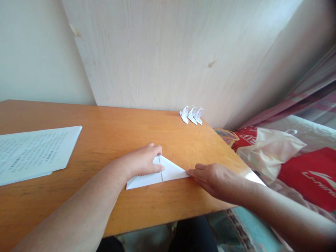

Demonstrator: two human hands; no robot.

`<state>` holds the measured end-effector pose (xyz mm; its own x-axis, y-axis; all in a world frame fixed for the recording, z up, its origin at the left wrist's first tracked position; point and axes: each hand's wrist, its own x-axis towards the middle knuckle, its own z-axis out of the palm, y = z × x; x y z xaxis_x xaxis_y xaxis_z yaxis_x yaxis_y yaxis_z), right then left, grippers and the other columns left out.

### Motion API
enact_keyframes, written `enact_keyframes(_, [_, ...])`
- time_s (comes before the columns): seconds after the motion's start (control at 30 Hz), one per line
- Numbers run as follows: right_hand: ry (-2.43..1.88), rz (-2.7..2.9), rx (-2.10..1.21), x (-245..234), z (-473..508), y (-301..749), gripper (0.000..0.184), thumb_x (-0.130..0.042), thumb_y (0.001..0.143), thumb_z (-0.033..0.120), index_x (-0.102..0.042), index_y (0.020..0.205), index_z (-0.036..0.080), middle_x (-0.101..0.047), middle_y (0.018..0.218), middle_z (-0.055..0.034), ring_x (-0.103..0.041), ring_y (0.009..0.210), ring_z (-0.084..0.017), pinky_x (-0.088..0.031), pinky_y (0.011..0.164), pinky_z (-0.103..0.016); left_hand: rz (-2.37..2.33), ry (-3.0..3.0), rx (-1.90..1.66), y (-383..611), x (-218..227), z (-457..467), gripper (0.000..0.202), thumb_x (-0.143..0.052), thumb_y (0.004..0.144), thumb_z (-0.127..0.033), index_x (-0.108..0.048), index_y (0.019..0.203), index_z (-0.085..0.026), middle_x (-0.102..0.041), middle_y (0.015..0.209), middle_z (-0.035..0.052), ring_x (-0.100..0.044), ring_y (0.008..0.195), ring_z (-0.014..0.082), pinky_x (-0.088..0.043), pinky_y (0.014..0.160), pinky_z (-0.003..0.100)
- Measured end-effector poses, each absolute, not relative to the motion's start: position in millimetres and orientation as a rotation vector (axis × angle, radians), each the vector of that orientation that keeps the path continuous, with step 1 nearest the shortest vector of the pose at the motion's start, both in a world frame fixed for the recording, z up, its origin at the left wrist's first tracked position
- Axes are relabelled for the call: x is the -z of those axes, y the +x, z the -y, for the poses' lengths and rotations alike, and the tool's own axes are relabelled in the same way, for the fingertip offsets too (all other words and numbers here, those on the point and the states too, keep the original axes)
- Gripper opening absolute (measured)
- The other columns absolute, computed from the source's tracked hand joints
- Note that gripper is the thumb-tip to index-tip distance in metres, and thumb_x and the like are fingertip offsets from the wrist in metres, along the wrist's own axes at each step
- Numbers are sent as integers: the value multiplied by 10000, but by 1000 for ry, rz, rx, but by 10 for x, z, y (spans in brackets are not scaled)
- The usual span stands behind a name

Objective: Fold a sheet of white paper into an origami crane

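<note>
A white sheet of paper (173, 170) is folded into a low triangle with a vertical crease near its middle. It lies on the table. My left hand (144, 160) rests over its left half, thumb on the paper and curled fingers at the upper edge, holding it. That hand hides part of the triangle, though the left corner shows below the wrist. At the right corner, the fingers of my right hand (214, 177) are pressed together on the paper's tip; the thumb is mostly hidden.
The wooden table (118, 131) meets a pale panel behind. Three small folded paper pieces (192, 115) stand at the back right. A stack of printed sheets (34, 150) lies on the left. Beyond the right edge are a red bag (309, 178) and a whitish plastic bag (267, 150).
</note>
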<state>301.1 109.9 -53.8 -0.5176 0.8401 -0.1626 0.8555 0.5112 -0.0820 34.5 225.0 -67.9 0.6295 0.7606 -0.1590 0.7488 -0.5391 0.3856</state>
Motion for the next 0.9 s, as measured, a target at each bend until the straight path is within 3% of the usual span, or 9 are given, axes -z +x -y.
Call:
enact_keyframes(0.6, [1551,-2627,301,519,-927,3181,272,-418,1010,226,-651,1150,222,-634,894,-45,-586,698,-158,-358,614,-289,-1187,2435,-79,339,714,-2268,443,-647,762,-526,-591,1085,-228,-584,1113,75,-593,920,229,-462,760,320])
enact_keyframes(0.77, [1622,-2686,256,507,-958,3172,258,-427,1007,239,-681,1035,207,-618,894,-43,-602,758,-160,-406,679,-291,-1185,2429,-78,334,701,-2253,433,-640,762,-509,-592,1091,-231,-580,1097,71,-594,902,226,-467,758,324])
enact_keyframes(0.9, [1678,-2754,137,515,-1097,2971,286,-414,997,195,-670,1124,187,-629,975,-71,-618,841,-179,-434,730,-298,-1190,2429,-64,343,664,-2229,408,-616,772,-488,-592,1087,-230,-575,1101,73,-592,929,234,-473,783,336])
